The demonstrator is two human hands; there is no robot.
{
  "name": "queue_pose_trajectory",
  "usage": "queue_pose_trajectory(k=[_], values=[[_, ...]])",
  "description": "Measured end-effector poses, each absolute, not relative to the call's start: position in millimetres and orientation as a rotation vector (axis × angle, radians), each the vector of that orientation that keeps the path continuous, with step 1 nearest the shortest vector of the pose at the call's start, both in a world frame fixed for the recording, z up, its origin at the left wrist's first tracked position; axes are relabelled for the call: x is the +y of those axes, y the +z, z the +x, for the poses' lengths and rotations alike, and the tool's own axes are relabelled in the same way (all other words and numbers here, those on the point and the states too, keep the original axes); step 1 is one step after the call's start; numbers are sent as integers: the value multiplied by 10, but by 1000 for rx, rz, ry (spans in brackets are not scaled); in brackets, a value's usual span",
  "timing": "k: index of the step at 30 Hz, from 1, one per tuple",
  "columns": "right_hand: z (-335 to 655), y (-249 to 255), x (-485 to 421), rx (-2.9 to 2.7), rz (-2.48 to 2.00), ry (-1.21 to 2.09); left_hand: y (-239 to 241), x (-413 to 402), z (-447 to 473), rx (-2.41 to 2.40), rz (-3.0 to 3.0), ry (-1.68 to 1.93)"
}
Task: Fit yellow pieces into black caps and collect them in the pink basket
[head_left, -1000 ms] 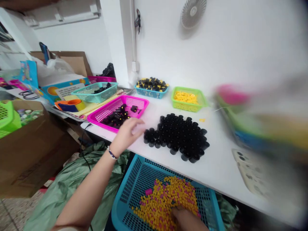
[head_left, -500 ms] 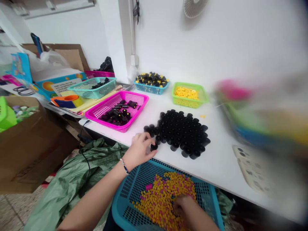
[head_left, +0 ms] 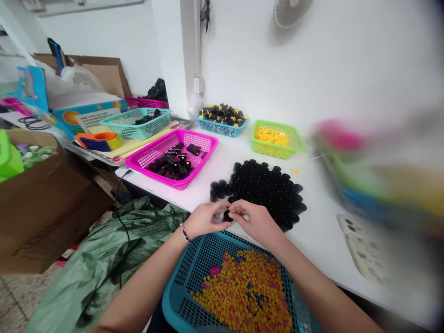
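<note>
My left hand (head_left: 205, 218) wears a bracelet and grips a small black cylindrical piece (head_left: 227, 215) at the table's front edge. Close against it, my right hand (head_left: 252, 217) pinches a tiny yellow piece (head_left: 231, 213) at the top of that black piece. Whether the two parts touch I cannot tell. Behind my hands stands a dense cluster of black cylindrical pieces (head_left: 265, 185), with a few more at its left. Below, a teal basket (head_left: 183, 273) holds many small yellow and pink pieces (head_left: 243, 291), plus one larger pink piece (head_left: 214, 270).
A magenta basket (head_left: 138, 163) of black parts stands left on the white table (head_left: 322, 240). Behind are a blue basket (head_left: 215, 128) of black-and-yellow parts and a green basket (head_left: 270, 149) of yellow pieces. A phone (head_left: 360, 249) lies right; a cardboard box (head_left: 52, 199) stands left.
My right hand has come up out of the teal basket with a tiny yellow piece and met my left hand. The left hand still holds the black cylindrical piece.
</note>
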State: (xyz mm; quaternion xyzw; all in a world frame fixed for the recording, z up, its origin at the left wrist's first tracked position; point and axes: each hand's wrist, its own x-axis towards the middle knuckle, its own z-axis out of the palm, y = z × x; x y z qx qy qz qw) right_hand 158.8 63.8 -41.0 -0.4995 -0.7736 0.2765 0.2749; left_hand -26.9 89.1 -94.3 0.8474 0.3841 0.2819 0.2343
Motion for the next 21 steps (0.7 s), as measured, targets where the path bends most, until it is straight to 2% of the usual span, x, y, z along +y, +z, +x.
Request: queue_pose_trajectory(k=[11, 17, 21], values=[[1529, -261, 811, -2112, -1543, 904, -1041, 925, -276, 1089, 2368, 784], [1547, -172, 1016, -2104, -1615, 1238, -1004, 936, -288, 1072, 2333, 761], [1535, -133, 1097, -1854, -1675, 1554, -979, 933, -305, 1009, 2358, 738]])
